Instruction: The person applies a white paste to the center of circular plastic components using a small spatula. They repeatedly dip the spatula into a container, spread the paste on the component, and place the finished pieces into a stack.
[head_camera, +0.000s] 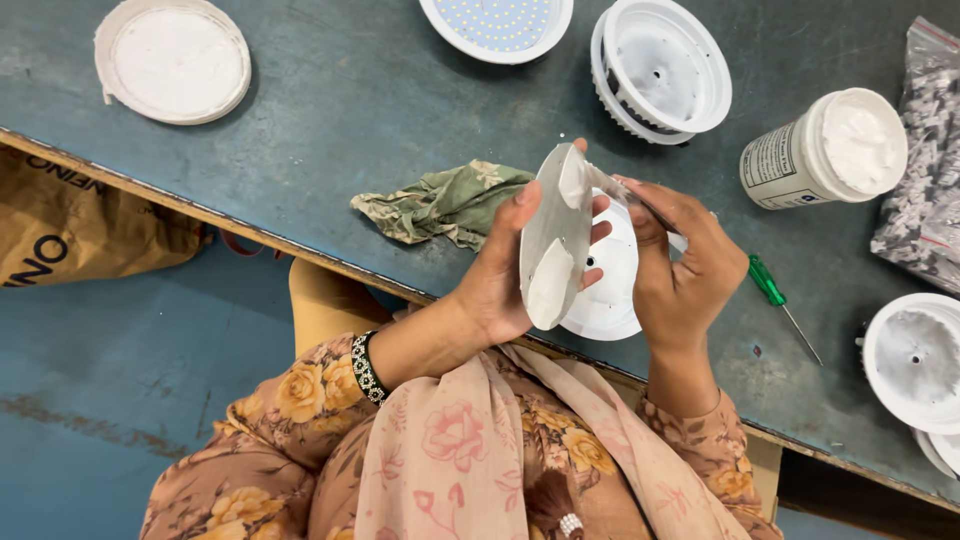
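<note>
Gripping a round metal disc (553, 240) on edge, left hand (500, 275) faces right hand (690, 265) pinching a thin spatula (620, 190).

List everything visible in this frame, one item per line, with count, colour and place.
round plate: 1, grey with white paste smears, held on edge in the left hand
thin tool: 1, pale, in the right hand, tip at the plate
lamp housings: 4 or so, white, top centre, under the hands, right edge
LED disc: 1, white, top edge
paste jar: 1, white, open, upper right
lid: 1, white, top left
rag: 1, green patterned, table edge
screwdriver: 1, green handle, right of the hands
bag of small parts: 1, clear, far right
table: 1, dark blue-grey
sack: 1, brown, on the floor, left
left hand: 1, gripping the plate
right hand: 1, fingers on the tool
</note>
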